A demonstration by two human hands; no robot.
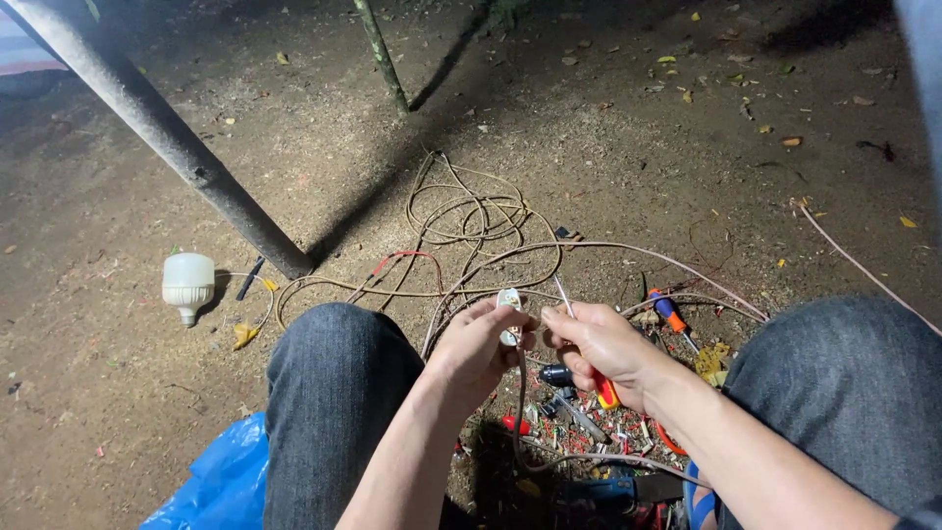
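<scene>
Between the knees, the left hand (478, 344) pinches a small white plastic fitting (509, 300); the right hand (601, 342) grips a thin pale wire (562, 294) and a red-handled tool (605, 390). The wire could slip, given the dim light.

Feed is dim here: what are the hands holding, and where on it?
Left hand pinches a small white fitting by its sides. Right hand grips a thin pale wire near that fitting.
</scene>
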